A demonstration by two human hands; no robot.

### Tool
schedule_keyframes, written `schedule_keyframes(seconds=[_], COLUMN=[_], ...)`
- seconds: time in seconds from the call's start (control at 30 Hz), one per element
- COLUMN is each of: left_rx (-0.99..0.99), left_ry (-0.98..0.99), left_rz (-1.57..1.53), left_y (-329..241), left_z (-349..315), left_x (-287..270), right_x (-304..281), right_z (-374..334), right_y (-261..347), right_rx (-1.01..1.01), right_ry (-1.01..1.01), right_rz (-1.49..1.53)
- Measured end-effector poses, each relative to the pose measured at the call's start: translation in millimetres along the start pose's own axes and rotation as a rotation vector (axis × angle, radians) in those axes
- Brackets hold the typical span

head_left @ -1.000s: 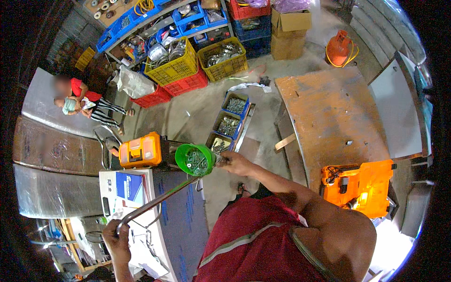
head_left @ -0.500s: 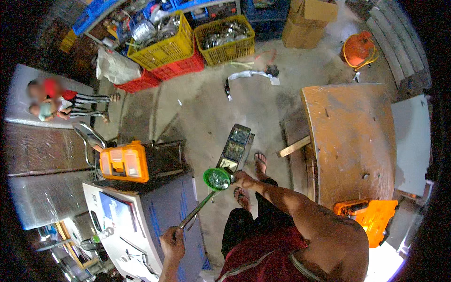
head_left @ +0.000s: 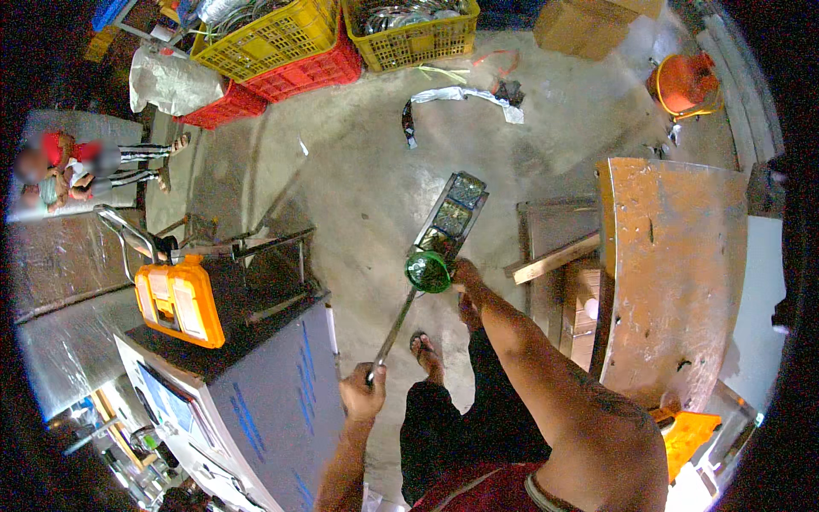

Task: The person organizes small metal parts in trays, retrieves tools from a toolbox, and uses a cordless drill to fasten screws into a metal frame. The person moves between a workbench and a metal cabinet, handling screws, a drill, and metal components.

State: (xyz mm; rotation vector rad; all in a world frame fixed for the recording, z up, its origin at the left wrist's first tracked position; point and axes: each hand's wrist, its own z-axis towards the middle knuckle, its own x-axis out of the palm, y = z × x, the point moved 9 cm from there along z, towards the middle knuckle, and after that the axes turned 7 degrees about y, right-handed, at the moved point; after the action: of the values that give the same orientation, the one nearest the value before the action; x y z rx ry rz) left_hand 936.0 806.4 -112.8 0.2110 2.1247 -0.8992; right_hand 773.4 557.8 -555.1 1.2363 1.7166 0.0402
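My left hand (head_left: 364, 390) is closed round the lower end of a long metal rod (head_left: 396, 334). The rod slants up to the rim of a round green bowl (head_left: 428, 271); I cannot tell whether the two are joined. Small shiny things seem to lie inside the bowl. My right hand (head_left: 463, 276) is closed at the bowl's right edge, beside the near end of a long dark tray (head_left: 476, 224) with compartments of small parts. Its fingers are partly hidden, so what they grip is unclear. The bowl overlaps the tray's near end.
A worn wooden board (head_left: 670, 273) stands at right, with a wooden bar (head_left: 554, 258) sticking out. To the left are an orange case (head_left: 177, 299) and a grey cabinet (head_left: 273, 401). Yellow crates (head_left: 414, 44), an orange bucket (head_left: 685, 85) and two people (head_left: 64, 171) are farther off.
My view has shifted as my feet moved. Both hands, with the rod, bowl and tray, now appear higher and farther right. My left hand is a little nearer the bowl.
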Motion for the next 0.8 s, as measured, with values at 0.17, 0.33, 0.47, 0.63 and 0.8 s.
schedule_keyframes(seconds=[0.17, 0.33, 0.47, 0.63, 0.8], left_rx=[-0.188, -0.166, 0.031, 0.190, 0.538], left_ry=[0.094, 0.332, 0.206, 0.513, 0.676], left_rz=[0.160, 0.365, 0.136, 0.286, -0.093], left_y=[67, 79, 61, 114, 141], left_z=[0, -8, -20, -34, -73], left_x=[51, 56, 19, 42, 50], right_x=[-18, -98, -103, -120, -156], right_z=[-33, -182, -385, -546, -689], right_y=[-9, 42, 77, 141, 171], right_rx=[0.165, 0.050, 0.267, 0.297, 0.374], right_ry=[-0.088, -0.032, 0.412, 0.230, -0.312], right_rz=[0.042, -0.245, 0.479, 0.600, 0.748])
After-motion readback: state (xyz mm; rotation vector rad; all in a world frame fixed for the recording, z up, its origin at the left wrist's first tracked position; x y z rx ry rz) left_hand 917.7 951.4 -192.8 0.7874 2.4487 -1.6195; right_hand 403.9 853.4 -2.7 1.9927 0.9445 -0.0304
